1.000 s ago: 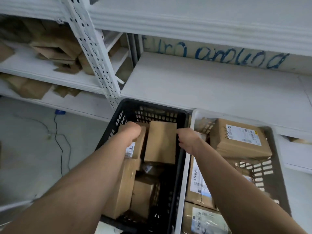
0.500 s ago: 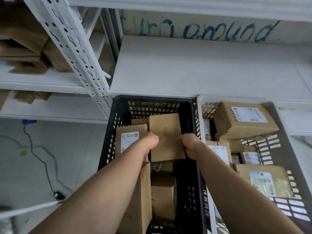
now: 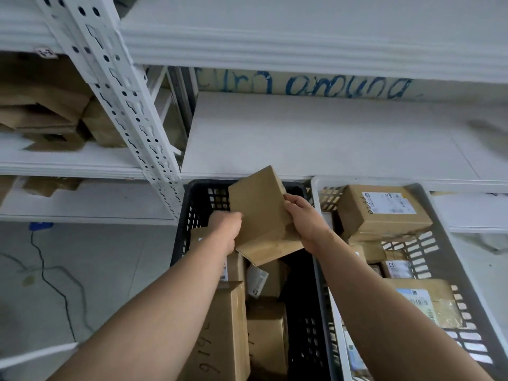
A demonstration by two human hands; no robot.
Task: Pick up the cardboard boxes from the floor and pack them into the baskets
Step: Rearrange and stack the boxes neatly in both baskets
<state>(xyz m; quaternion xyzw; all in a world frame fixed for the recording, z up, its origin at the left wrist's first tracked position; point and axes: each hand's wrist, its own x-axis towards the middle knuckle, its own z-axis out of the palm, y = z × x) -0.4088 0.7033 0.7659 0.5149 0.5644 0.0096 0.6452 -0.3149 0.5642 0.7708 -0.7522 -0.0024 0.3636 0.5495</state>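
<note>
A plain brown cardboard box [image 3: 261, 213] is tilted above the far end of the black basket [image 3: 184, 215]. My left hand [image 3: 226, 225] grips its left lower edge and my right hand [image 3: 303, 218] grips its right side. Several more cardboard boxes [image 3: 228, 325] fill the black basket below my arms. To its right, the grey basket [image 3: 445, 259] holds several labelled boxes [image 3: 384, 210].
A white metal rack with a perforated upright [image 3: 121, 97] stands just behind the baskets. Its shelf [image 3: 330, 138] is bare; flattened cardboard [image 3: 46, 116] lies on the left shelves. A black cable [image 3: 55, 284] runs across the grey floor at left.
Both hands have lifted the plain box up out of the black basket and tilted it, its top now reaching the shelf edge. The camera view has risen a little.
</note>
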